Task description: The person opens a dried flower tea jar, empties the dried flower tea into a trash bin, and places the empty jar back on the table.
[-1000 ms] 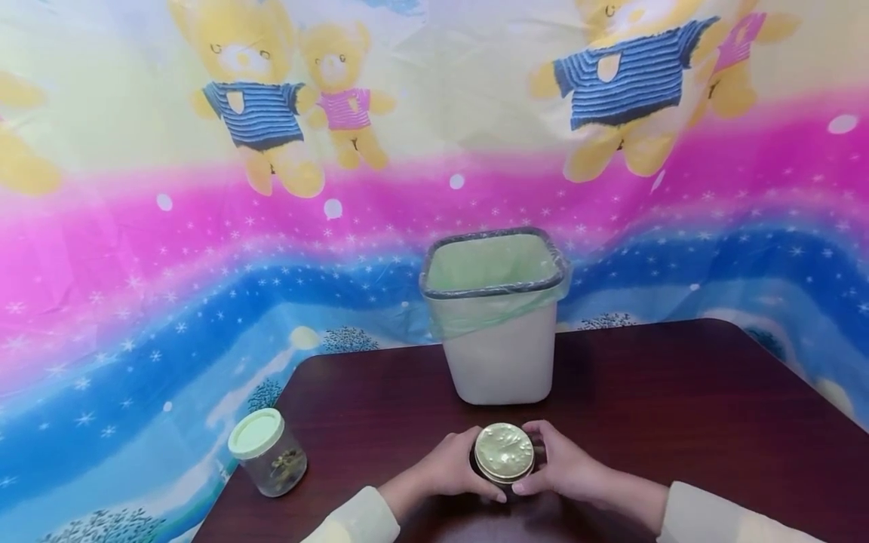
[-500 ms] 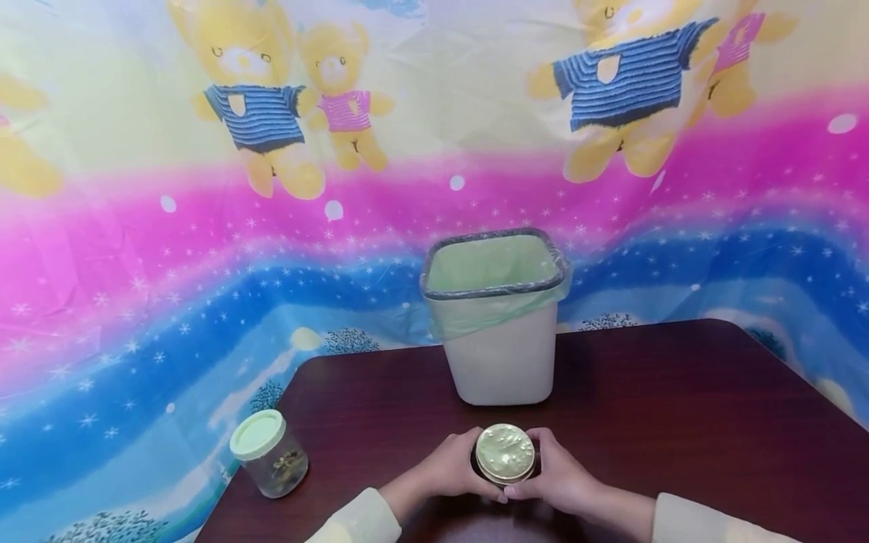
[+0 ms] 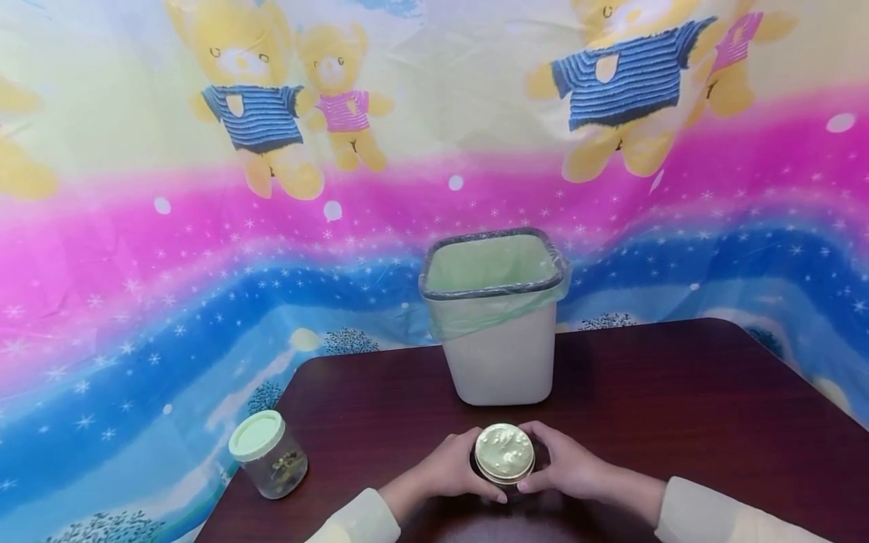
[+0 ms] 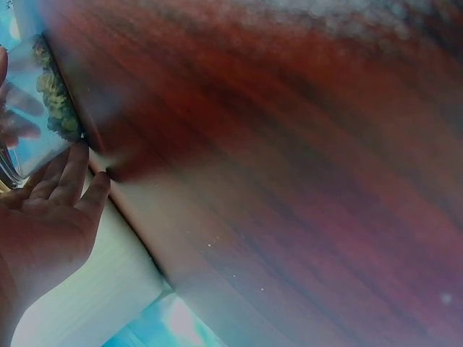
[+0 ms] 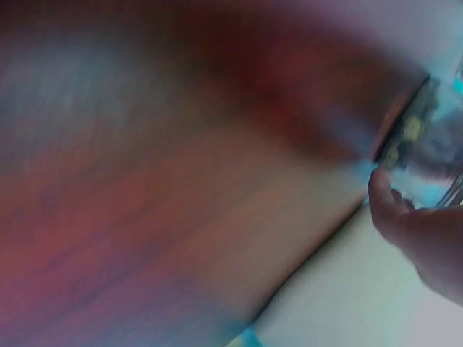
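Observation:
A clear jar with a shiny gold lid [image 3: 505, 451] stands upright on the dark wooden table, between both hands. My left hand [image 3: 455, 467] curls round the jar's left side, its thumb in front. From the right, my right hand [image 3: 566, 464] holds the jar with curved fingers and thumb, its fingertips close to the lid's edge. The left wrist view shows yellow-green dried pieces [image 4: 58, 97] at the bottom of the clear jar. In the right wrist view the jar [image 5: 427, 141] is blurred and partly cut off, with a finger against its base.
A second clear jar [image 3: 271, 460] with a pale screw lid and some dried pieces stands near the left table edge [image 3: 234, 490]. Behind the hands is a white bin [image 3: 502, 362] with a green liner. A printed cloth with bears [image 3: 434, 188] hangs behind the table.
The right hand's thumb and fingers drew in close round the jar half a second ago and now sit slightly wider and further right. The left hand and jar stay in place.

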A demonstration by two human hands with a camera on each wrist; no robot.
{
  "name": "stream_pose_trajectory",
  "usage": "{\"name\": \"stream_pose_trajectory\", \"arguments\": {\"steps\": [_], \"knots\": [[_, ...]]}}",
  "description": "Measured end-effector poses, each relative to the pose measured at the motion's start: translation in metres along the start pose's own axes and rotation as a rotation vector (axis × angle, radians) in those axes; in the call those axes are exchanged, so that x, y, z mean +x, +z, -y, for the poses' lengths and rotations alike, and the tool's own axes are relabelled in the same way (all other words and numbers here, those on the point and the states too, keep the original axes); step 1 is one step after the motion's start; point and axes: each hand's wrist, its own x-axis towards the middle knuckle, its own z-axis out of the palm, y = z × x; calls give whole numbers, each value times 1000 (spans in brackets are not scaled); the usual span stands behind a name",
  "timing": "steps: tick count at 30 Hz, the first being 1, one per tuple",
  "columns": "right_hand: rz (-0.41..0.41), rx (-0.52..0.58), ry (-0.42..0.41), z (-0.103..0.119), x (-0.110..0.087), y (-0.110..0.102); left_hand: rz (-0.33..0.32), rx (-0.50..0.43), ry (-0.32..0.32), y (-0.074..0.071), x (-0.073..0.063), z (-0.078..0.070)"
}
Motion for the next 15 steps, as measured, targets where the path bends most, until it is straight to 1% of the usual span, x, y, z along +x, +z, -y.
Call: {"name": "stream_pose_trajectory", "arguments": {"steps": [3,5,8,11,13,15], "knots": [[96,-2,-8,-2,5,-11,3,-5,2,0,0,0],[171,28,-2,-2,8,-17,7,-8,2,0,0,0],[261,60,29,-2,13,-27,12,-7,1,-1,0,0],[321,73,40,-3,16,-32,18,-6,-1,0,1,1],[343,83,38,-3,18,-34,21,-4,-3,0,1,1],[348,94,34,-3,17,-34,25,-5,-5,0,1,1]]}}
